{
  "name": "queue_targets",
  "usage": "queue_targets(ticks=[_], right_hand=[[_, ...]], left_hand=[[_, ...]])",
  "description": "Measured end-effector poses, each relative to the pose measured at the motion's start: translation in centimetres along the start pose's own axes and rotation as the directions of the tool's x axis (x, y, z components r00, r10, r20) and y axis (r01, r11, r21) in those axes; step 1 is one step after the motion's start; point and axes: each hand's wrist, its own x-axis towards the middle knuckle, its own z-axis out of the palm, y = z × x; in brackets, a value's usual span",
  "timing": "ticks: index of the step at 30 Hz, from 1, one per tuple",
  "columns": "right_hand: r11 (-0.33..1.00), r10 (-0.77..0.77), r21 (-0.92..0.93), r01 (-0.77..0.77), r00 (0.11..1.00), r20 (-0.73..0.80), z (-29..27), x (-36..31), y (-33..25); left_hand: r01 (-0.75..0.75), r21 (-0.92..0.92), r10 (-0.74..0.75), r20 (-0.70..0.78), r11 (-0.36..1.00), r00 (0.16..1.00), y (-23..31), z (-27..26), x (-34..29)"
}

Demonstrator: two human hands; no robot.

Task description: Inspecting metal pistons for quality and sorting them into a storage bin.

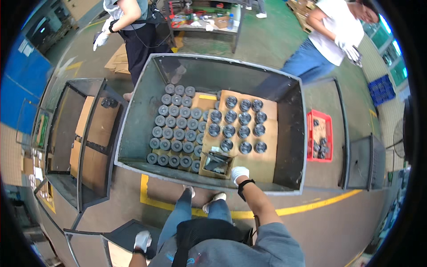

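Note:
My right hand [240, 175], in a white glove, is inside a large grey metal bin [291, 178], at the right side of a small open cardboard box [208, 169]. Its fingers look curled; whether they grip the box's edge or something small is hidden. Dark flat pieces [217, 161] stick up in that box. Beyond it, several dark round metal parts [229, 131] stand in rows on a cardboard sheet [270, 151]. Rows of duller grey round parts [179, 134] fill the bin's left half. My gloved left hand [143, 240] hangs low by a dark metal panel [126, 236], its fingers unclear.
A red crate [330, 133] with a few dark parts stands right of the bin. On the left is a metal-framed bin [79, 178] with cardboard. Two people stand beyond, one far left [138, 31], one far right [331, 35]. A cluttered workbench [207, 29] is behind.

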Motion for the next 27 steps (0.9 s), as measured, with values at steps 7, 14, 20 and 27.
queue_targets(ticks=[7, 14, 20, 27], right_hand=[[0.995, 0.098, -0.057, -0.087, 0.970, 0.221, 6.1, 10.2, -1.7], [0.989, -0.142, 0.004, 0.146, 0.957, 0.254, 4.5, 11.2, -1.7], [0.912, -0.374, 0.164, 0.375, 0.927, -0.036, 1.0, 4.4, 2.1], [0.777, -0.629, -0.126, 0.617, 0.770, -0.108, 2.5, 0.4, 7.7]], left_hand=[[0.701, -0.713, -0.731, 0.485, -0.013, 0.480, 0.9, 6.0, -12.0], [0.683, -0.730, -0.635, 0.511, 0.036, 0.580, 3.5, 3.4, -5.5], [0.519, -0.820, -0.630, 0.274, 0.242, 0.726, 8.7, -1.8, 2.3], [0.378, -0.924, -0.527, 0.294, 0.055, 0.797, 12.2, 4.3, 0.7]])
